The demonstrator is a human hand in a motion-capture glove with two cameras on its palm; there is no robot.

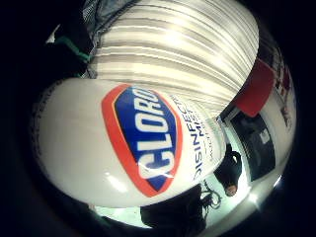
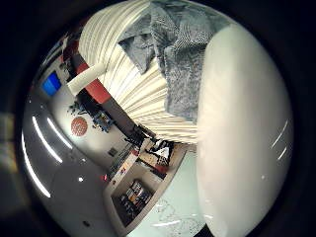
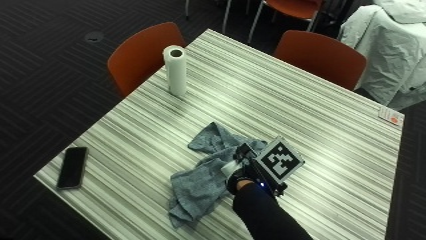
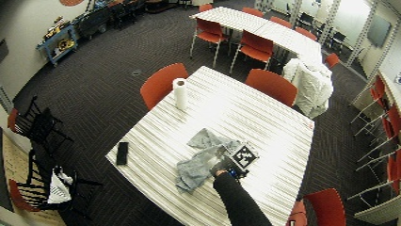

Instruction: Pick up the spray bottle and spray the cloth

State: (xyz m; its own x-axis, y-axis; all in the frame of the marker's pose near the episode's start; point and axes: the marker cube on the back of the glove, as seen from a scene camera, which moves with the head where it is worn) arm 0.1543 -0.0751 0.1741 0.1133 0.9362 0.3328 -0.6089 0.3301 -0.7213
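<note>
Phone (image 3: 72, 166) lay at the table's (image 3: 319, 107) left edge, paper towel roll (image 3: 176, 70) upright behind. Grey cloth (image 3: 203, 180) was crumpled mid-table. Gloved right hand (image 3: 247, 176) was at the cloth's edge with the spray bottle (image 1: 123, 143) against its palm; finger state: couldn't tell.

Gloved right hand (image 3: 247, 176), fingers curled.

A paper towel roll (image 3: 176, 70) stood upright on the striped counter (image 3: 313, 105) well away from the fingers, a black phone (image 3: 72, 166) lay flat near the counter's edge, and orange chairs (image 3: 143, 52) stood along its far sides.
</note>
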